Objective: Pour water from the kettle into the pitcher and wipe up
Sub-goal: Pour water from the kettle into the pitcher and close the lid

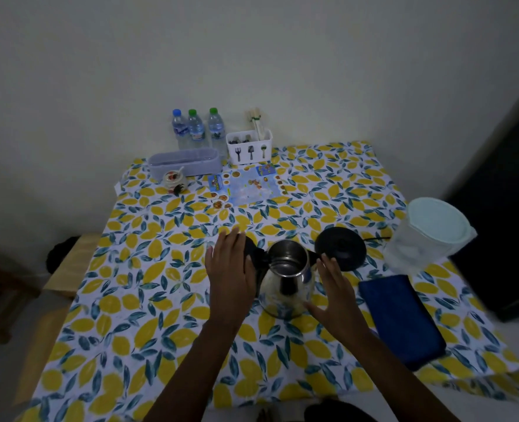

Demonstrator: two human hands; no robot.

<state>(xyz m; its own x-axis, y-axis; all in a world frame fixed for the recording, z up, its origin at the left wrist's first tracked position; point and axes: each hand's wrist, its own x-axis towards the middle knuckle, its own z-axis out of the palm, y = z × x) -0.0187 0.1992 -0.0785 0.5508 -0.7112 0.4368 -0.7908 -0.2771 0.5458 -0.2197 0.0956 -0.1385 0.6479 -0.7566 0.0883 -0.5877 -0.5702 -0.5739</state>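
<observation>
A steel kettle (287, 280) stands on the lemon-print table (148, 300), its lid open and its mouth showing. My left hand (230, 272) lies over the kettle's black handle on the left, fingers extended. My right hand (337, 293) is spread flat beside the kettle's right wall, fingers apart, holding nothing. The black kettle base (342, 246) sits just behind my right hand. A clear plastic pitcher (425, 239) with a pale lid stands at the table's right edge. A folded blue cloth (401, 318) lies to the right of the kettle.
At the back by the wall stand three water bottles (195, 129), a white cutlery holder (249, 146), a lilac tray (185, 162), a small jar (175, 179) and a printed sheet (246, 185). A wooden bench (66, 266) is on the left, a dark cabinet (507, 208) on the right.
</observation>
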